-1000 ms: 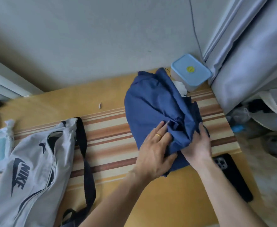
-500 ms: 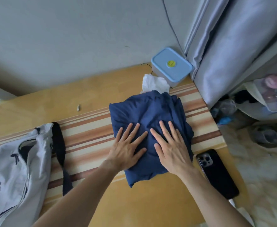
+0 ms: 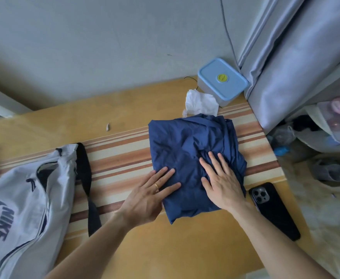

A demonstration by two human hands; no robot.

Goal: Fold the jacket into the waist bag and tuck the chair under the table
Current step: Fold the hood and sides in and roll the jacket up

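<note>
While folded, jacket (image 3: pixel 189 158) lies flat — under both hands (image 3: pixel 185 190).

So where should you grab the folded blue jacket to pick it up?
Probably by its two side edges, one hand from each side, pinching all the layers together. The jacket lies as a flat, loose bundle under the left hand and right hand; lifting one corner would likely let it unfold.

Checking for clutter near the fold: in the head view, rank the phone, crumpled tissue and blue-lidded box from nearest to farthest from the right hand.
From the right hand:
1. Phone, just to its right.
2. Crumpled tissue, beyond the jacket.
3. Blue-lidded box, back corner by the curtain.
</note>
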